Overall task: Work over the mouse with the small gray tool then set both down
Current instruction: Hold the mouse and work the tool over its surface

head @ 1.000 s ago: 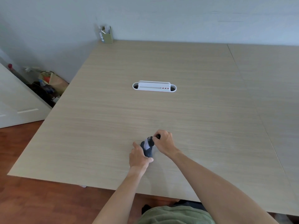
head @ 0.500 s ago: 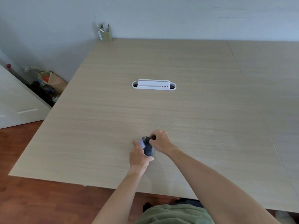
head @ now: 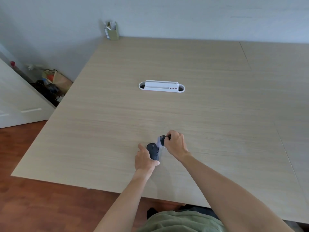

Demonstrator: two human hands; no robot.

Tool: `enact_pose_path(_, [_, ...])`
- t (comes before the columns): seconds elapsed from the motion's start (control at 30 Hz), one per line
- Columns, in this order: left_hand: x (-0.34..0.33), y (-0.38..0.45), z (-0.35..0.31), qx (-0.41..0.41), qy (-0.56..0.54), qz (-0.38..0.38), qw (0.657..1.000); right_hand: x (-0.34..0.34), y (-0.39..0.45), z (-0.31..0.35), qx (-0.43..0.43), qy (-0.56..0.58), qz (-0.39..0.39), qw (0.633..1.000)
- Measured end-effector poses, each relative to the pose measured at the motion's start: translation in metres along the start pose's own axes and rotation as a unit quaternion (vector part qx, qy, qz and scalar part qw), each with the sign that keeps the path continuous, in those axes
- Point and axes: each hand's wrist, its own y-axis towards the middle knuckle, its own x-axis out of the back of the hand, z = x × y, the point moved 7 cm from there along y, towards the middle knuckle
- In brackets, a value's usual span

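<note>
A dark computer mouse (head: 153, 151) is held near the front of the wooden table (head: 167, 114) by my left hand (head: 145, 159), which grips its near end and left side. My right hand (head: 175, 143) is closed on a small gray tool (head: 161, 140) with a dark round body and pale bristles. The tool's pale end touches the far right part of the mouse. The bristles look blurred.
A white cable-port tray (head: 161, 86) sits in the middle of the table. A green pen holder (head: 112, 31) stands at the far left corner by the wall. Bags and clutter (head: 50, 84) lie on the floor left of the table.
The mouse has tilted flatter, showing more of its top. My right hand with the tool has shifted to the mouse's far end. Both hands stay at the same spot on the table.
</note>
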Motion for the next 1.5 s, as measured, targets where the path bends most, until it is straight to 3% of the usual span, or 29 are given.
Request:
enact_pose_path(0.07, [-0.001, 0.0, 0.0, -0.003, -0.003, 0.001, 1.0, -0.002, 0.001, 0.002, 0.004, 0.046, 0.027, 0.999])
enact_pose_path(0.17, [0.0, 0.001, -0.001, -0.004, -0.006, 0.002, 1.0, -0.008, 0.002, 0.001, -0.002, 0.018, 0.078, 0.997])
enact_pose_path(0.27, [0.001, 0.0, -0.002, 0.002, 0.001, 0.004, 1.0, -0.001, 0.004, -0.001, -0.004, -0.023, 0.025, 0.999])
enact_pose_path(0.37, [0.001, 0.001, -0.001, 0.006, 0.009, 0.011, 1.0, 0.001, 0.005, 0.005, -0.012, 0.024, 0.008, 1.0])
enact_pose_path(0.5, [0.0, 0.002, 0.001, 0.013, 0.014, 0.019, 1.0, -0.019, 0.002, 0.007, -0.044, 0.056, 0.136, 0.988])
enact_pose_path(0.63, [0.001, 0.002, 0.002, 0.012, 0.02, 0.016, 1.0, -0.008, 0.008, 0.001, -0.034, -0.029, 0.048, 0.998])
enact_pose_path(0.7, [0.002, 0.003, 0.002, 0.009, 0.021, 0.017, 1.0, -0.001, 0.01, 0.004, -0.028, 0.004, 0.011, 1.0])
enact_pose_path(0.8, [0.002, 0.005, 0.001, 0.005, 0.023, 0.019, 1.0, -0.007, 0.009, 0.009, -0.025, 0.067, 0.064, 0.995])
enact_pose_path(0.87, [0.004, 0.006, 0.001, 0.004, 0.024, 0.017, 1.0, -0.013, 0.007, 0.006, -0.024, 0.04, 0.11, 0.993])
enact_pose_path(0.97, [0.003, 0.006, 0.002, 0.005, 0.022, 0.02, 1.0, -0.005, 0.009, -0.002, -0.02, -0.014, 0.042, 0.999])
enact_pose_path(1.03, [0.001, 0.006, 0.003, 0.004, 0.017, 0.023, 1.0, -0.002, 0.008, -0.001, -0.014, 0.012, 0.006, 1.0])
enact_pose_path(1.2, [0.003, 0.01, 0.003, 0.007, 0.004, 0.041, 0.999, -0.016, 0.003, 0.007, -0.013, 0.036, 0.092, 0.995])
enact_pose_path(1.3, [0.004, 0.013, 0.005, 0.013, -0.013, 0.065, 0.998, -0.01, 0.004, 0.002, -0.012, -0.016, 0.054, 0.998])
enact_pose_path(1.4, [0.005, 0.016, 0.007, 0.016, -0.021, 0.079, 0.997, -0.003, 0.007, 0.006, -0.002, 0.015, 0.02, 1.0])
enact_pose_path(1.5, [0.006, 0.018, 0.009, 0.017, -0.033, 0.083, 0.996, -0.009, 0.007, 0.012, -0.014, 0.063, 0.082, 0.995])
